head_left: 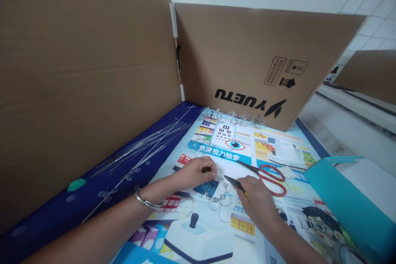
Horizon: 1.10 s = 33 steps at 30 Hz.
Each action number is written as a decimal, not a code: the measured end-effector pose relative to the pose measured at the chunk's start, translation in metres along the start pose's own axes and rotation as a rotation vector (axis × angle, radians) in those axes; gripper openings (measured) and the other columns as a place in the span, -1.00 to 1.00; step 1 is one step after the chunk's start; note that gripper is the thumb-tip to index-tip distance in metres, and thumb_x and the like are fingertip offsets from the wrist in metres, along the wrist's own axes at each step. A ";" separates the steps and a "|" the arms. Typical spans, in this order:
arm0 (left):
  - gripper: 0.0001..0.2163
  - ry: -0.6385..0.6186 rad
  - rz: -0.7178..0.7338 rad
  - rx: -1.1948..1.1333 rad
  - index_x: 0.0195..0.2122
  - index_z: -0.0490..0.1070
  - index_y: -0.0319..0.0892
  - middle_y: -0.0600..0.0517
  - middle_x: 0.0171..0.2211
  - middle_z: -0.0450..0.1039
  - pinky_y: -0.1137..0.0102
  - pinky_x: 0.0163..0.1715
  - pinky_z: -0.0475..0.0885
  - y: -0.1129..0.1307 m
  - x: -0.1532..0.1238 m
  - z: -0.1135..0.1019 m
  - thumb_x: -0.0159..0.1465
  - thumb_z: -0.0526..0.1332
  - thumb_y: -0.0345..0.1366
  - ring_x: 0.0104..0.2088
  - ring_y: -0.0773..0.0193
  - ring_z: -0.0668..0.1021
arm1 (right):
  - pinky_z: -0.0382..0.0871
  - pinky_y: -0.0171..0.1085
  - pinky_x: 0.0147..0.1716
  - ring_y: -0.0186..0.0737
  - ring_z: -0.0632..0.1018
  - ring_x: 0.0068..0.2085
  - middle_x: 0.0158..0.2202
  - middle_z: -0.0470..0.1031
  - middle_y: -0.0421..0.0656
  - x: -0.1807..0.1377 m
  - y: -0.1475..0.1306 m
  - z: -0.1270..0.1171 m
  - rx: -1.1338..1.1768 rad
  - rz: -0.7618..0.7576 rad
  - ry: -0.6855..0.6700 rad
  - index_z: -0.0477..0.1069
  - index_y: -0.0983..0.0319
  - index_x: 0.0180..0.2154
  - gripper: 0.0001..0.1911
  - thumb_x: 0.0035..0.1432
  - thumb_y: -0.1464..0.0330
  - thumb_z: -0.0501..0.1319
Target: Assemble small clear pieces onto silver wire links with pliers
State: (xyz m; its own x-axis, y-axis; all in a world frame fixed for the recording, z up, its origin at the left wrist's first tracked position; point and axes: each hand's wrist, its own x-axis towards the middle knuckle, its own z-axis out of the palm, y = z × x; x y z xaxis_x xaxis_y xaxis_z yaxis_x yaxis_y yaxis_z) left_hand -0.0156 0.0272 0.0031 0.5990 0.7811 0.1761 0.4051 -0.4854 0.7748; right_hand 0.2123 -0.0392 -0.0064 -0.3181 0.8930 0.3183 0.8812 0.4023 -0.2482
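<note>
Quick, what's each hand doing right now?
Left hand: closed, fingertips pinched together; can't tell what's between them.
Right hand: closed, holding the pliers, tips pointing toward the left hand.

The upright cardboard panel is plain brown with black lettering and symbols. Deep navy covers the bench, marked by a bright green oval piece. The flat printed poster mixes pale blue, white, red and yellow pictures, with a black-on-white eye chart. The metal scissors have red loop handles and dark blades; the slim dark pliers show yellow at the grip. The open folder is turquoise.
</note>
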 end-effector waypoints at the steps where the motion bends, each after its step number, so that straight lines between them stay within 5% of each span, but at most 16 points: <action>1: -0.93 0.010 0.001 -0.001 -0.43 0.37 -0.20 0.08 -0.39 0.37 0.49 -0.29 0.30 -0.001 0.000 0.001 0.18 0.15 -0.37 -0.33 0.35 0.43 | 0.23 -0.28 -0.28 -0.20 0.40 -0.28 -0.37 0.38 -0.14 0.000 0.000 0.000 -0.003 0.003 -0.004 0.38 0.21 -0.29 -0.86 0.16 0.39 0.05; 33: -0.87 0.069 -0.044 0.017 -0.44 0.36 -0.20 0.11 -0.47 0.34 0.51 -0.42 0.26 0.003 0.000 0.009 0.22 0.08 -0.34 -0.43 0.36 0.40 | 0.26 -0.26 -0.20 -0.17 0.42 -0.20 -0.30 0.43 -0.11 0.010 0.011 0.006 -0.107 -0.045 0.024 0.39 0.21 -0.25 -0.85 0.12 0.44 0.09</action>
State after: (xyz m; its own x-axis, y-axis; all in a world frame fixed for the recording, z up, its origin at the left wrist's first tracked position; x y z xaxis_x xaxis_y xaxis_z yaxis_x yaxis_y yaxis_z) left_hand -0.0082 0.0222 0.0005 0.5318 0.8267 0.1840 0.4422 -0.4564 0.7721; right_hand 0.2167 -0.0244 -0.0117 -0.3505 0.8692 0.3488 0.8991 0.4166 -0.1345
